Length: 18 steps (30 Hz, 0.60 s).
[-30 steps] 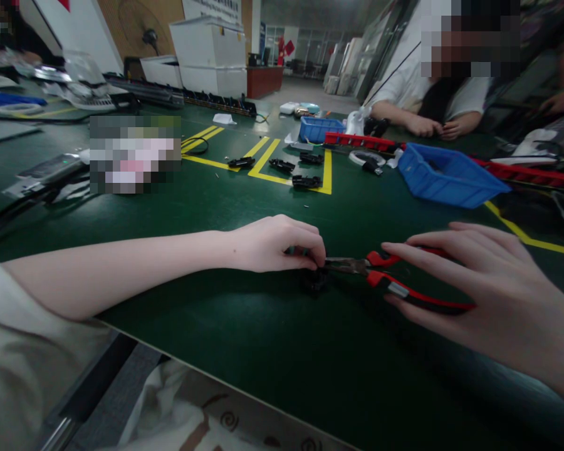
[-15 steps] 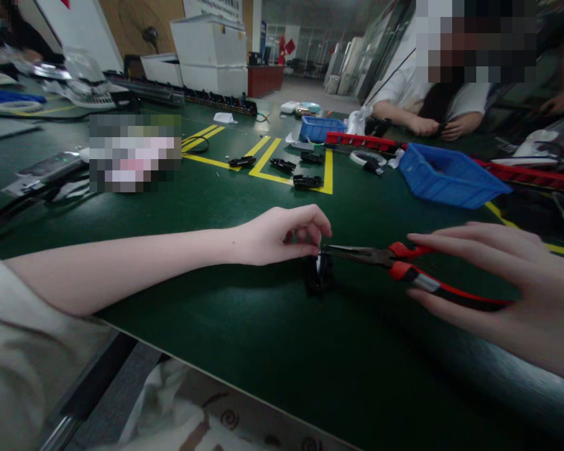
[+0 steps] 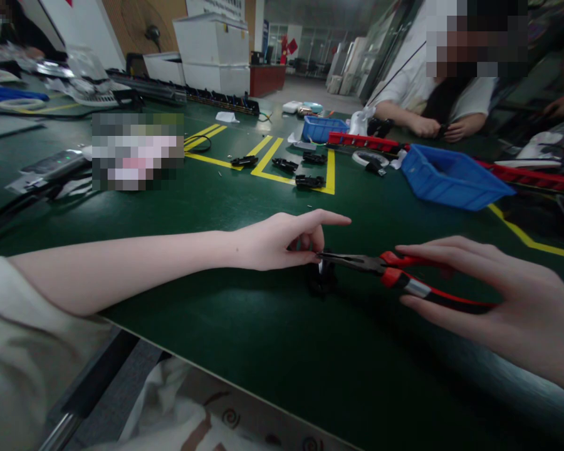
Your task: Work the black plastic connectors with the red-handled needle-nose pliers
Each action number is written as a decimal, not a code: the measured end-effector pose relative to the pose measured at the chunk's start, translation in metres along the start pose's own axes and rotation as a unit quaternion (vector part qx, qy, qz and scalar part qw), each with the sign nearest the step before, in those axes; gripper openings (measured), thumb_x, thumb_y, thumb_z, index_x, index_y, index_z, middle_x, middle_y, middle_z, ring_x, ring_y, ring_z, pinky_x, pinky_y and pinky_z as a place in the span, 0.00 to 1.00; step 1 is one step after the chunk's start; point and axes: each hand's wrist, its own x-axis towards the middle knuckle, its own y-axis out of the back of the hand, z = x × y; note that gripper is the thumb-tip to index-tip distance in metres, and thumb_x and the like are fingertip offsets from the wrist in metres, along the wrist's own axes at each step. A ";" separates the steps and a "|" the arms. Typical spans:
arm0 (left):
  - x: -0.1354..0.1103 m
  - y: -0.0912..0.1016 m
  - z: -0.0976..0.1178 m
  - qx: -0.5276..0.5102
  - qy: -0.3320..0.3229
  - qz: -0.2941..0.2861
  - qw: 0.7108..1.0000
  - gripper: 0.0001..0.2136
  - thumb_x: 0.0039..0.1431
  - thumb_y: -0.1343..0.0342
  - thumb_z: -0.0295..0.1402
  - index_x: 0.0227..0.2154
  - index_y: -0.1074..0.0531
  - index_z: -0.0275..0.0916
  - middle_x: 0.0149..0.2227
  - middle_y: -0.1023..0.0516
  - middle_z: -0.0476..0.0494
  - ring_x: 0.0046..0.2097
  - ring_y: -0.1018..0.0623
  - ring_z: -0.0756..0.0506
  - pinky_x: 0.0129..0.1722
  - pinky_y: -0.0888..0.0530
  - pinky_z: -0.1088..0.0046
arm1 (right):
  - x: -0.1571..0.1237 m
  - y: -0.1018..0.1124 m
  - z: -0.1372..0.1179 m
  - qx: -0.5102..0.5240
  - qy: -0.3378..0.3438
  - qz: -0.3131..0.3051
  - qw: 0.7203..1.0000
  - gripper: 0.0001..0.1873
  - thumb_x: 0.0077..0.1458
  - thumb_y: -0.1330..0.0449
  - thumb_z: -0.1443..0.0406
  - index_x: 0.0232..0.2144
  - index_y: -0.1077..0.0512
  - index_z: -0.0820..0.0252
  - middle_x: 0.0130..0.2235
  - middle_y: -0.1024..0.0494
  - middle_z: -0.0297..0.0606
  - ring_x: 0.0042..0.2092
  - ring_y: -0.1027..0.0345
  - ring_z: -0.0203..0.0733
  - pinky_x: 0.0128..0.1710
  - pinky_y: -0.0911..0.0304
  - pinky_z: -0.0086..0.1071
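My right hand (image 3: 489, 282) grips long-nose pliers (image 3: 407, 275) with red and black handles; their jaws point left and look nearly closed. Their tips meet the fingertips of my left hand (image 3: 296, 241) at the top of a small black part (image 3: 322, 279) with a shiny face. Thumb and bent fingers of my left hand pinch at that part, while the index finger stretches out to the right above the jaws. The fingers partly hide what lies between them and the plier tips.
Several similar black parts (image 3: 310, 181) lie near yellow tape lines on the green table (image 3: 192, 326). A blue bin (image 3: 455, 178) stands at the right, a smaller blue bin (image 3: 324, 128) farther back. Across the table sits a person (image 3: 404, 109) with both hands together. White boxes (image 3: 211, 56) stand behind.
My left index finger has straightened out to the right. The pliers and my right hand have shifted slightly left and their tips are now at my left fingertips.
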 end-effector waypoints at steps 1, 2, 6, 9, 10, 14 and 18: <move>0.000 0.000 0.000 0.004 0.000 -0.003 1.000 0.30 0.64 0.41 0.25 0.67 0.39 0.41 0.40 0.19 0.47 0.38 0.20 0.50 0.39 0.25 0.75 | 0.000 0.000 0.000 -0.001 0.002 0.000 1.000 0.23 0.60 0.36 0.46 0.55 0.24 0.41 0.46 0.17 0.35 0.42 0.21 0.48 0.37 0.28 0.41; 0.000 0.000 0.001 0.008 0.000 -0.006 1.000 0.30 0.64 0.41 0.25 0.68 0.39 0.40 0.40 0.20 0.47 0.37 0.21 0.50 0.39 0.25 0.75 | -0.001 0.000 0.000 -0.006 0.002 0.000 1.000 0.23 0.60 0.37 0.46 0.55 0.24 0.41 0.46 0.17 0.35 0.42 0.21 0.49 0.37 0.28 0.41; 0.000 0.000 0.003 0.009 0.004 -0.022 1.000 0.31 0.64 0.41 0.25 0.68 0.40 0.41 0.41 0.19 0.48 0.37 0.21 0.50 0.39 0.25 0.75 | -0.003 0.003 0.001 -0.032 0.000 0.011 0.999 0.22 0.61 0.38 0.46 0.55 0.26 0.41 0.47 0.18 0.36 0.42 0.21 0.49 0.38 0.28 0.43; -0.001 0.000 0.003 0.009 0.004 -0.026 1.000 0.31 0.64 0.41 0.25 0.69 0.42 0.41 0.41 0.19 0.48 0.38 0.21 0.50 0.39 0.25 0.76 | -0.003 0.005 0.002 -0.036 0.003 0.016 0.999 0.22 0.61 0.38 0.47 0.55 0.25 0.41 0.47 0.18 0.36 0.42 0.22 0.50 0.38 0.29 0.43; -0.001 0.000 0.003 0.012 0.005 -0.025 1.000 0.31 0.64 0.41 0.25 0.69 0.42 0.41 0.41 0.19 0.48 0.37 0.21 0.50 0.39 0.25 0.76 | -0.002 0.004 0.002 -0.035 0.007 0.014 0.999 0.22 0.61 0.38 0.47 0.55 0.25 0.41 0.47 0.18 0.37 0.42 0.22 0.50 0.38 0.29 0.43; -0.001 0.000 0.002 0.022 0.012 -0.028 0.999 0.31 0.65 0.41 0.26 0.69 0.41 0.42 0.41 0.19 0.48 0.38 0.21 0.50 0.40 0.24 0.76 | -0.001 0.001 0.002 -0.031 0.019 0.008 0.999 0.23 0.61 0.38 0.47 0.55 0.25 0.42 0.46 0.18 0.37 0.42 0.21 0.49 0.37 0.29 0.42; -0.001 0.000 0.002 0.025 0.008 -0.031 0.999 0.30 0.66 0.41 0.27 0.69 0.41 0.42 0.41 0.19 0.47 0.37 0.21 0.50 0.40 0.25 0.75 | -0.002 -0.001 0.001 -0.020 0.016 0.002 1.000 0.23 0.61 0.37 0.47 0.56 0.25 0.42 0.47 0.18 0.37 0.42 0.21 0.50 0.37 0.27 0.43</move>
